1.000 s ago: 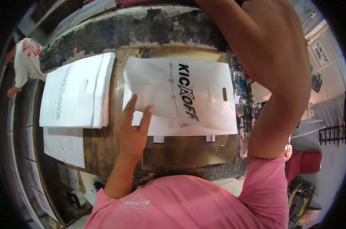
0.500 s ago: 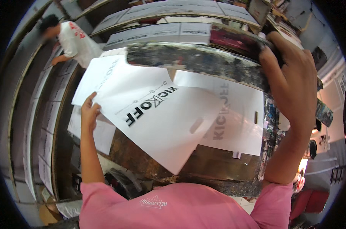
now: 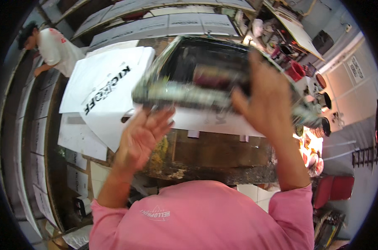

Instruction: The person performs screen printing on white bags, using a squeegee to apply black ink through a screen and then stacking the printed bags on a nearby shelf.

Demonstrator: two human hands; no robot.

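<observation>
A paint-stained printing screen frame (image 3: 185, 93) with a dark, glossy inside is tilted low over the table, blurred by motion. My left hand (image 3: 143, 129) is at its front left corner, palm up with fingers stretched; whether they touch the frame is unclear. Over the frame's right part is my right hand (image 3: 268, 98), its fingers smeared, so its grip cannot be made out. Within the frame shows a blurred dark red patch (image 3: 212, 76). Beneath lies a white bag (image 3: 189, 121) with grey print, mostly hidden. Left of the frame, a white bag with bold black lettering (image 3: 109, 83) rests on others.
The worn brown table (image 3: 222, 150) carries the work. Racks with printed white sheets (image 3: 164, 25) stand behind and at the left. A person in a white shirt (image 3: 57, 48) is at the left rack. Cluttered shelves and a red bucket (image 3: 296, 71) are at the right.
My left hand has let go of the printed white bag, now lying on the left pile, and has moved right to the frame. The screen frame and my right hand have come down and nearer.
</observation>
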